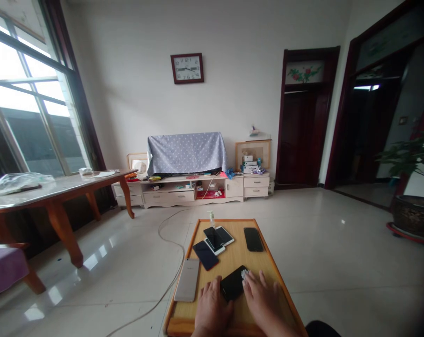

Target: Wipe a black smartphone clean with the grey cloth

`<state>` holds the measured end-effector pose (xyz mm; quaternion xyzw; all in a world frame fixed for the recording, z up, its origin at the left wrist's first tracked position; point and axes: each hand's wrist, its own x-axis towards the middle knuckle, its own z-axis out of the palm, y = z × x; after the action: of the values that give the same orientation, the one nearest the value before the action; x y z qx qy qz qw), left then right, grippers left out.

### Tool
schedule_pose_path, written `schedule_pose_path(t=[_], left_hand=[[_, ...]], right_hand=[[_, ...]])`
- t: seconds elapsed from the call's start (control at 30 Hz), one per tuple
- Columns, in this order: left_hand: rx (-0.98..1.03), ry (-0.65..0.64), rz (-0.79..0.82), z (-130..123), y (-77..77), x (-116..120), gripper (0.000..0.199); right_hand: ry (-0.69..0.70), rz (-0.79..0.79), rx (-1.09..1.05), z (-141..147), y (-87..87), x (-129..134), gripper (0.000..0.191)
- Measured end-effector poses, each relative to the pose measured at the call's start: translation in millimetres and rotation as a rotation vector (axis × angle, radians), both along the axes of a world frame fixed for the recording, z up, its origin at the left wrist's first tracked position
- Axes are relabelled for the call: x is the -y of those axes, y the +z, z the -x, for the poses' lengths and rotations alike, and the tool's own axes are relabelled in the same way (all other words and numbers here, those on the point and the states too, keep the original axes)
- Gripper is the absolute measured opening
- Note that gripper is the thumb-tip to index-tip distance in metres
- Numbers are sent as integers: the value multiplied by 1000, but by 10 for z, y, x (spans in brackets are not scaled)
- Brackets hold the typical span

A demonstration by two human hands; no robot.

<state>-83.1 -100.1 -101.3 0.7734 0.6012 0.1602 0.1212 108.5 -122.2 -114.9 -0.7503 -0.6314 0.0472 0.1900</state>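
A black smartphone (233,283) lies at a slant on the small wooden table (257,262), screen up. My left hand (212,304) holds it at its left end, fingers along the edge and thumb at the near corner. A small crumpled white tissue (244,273) is pinched under the fingertips of my right hand (263,299), against the phone's right end. Left of my hands lies a pale gold phone (187,280), back up. Beyond it are a dark blue phone (206,255) and a black phone (214,238) resting across white phones (225,236).
Another black phone (253,239) lies at the table's far right. A clear pump bottle (211,218) stands at the far edge. A cable (177,276) runs over the floor on the left. A larger table (68,187) stands by the window, a potted plant (415,210) at right.
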Motion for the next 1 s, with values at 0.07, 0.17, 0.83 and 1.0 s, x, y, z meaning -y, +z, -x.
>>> schedule_pose_path(t=[0.07, 0.17, 0.83, 1.0], left_hand=[[-7, 3, -5, 7, -28, -6, 74], [-21, 3, 5, 21, -74, -20, 68], [-41, -1, 46, 33, -39, -36, 63], [-2, 20, 24, 3, -22, -2, 74]], right_hand=[[69, -5, -15, 116, -16, 59, 50], [230, 8, -65, 351, 11, 162, 49], [318, 33, -73, 572, 122, 114, 46], [199, 26, -36, 263, 85, 71, 48]])
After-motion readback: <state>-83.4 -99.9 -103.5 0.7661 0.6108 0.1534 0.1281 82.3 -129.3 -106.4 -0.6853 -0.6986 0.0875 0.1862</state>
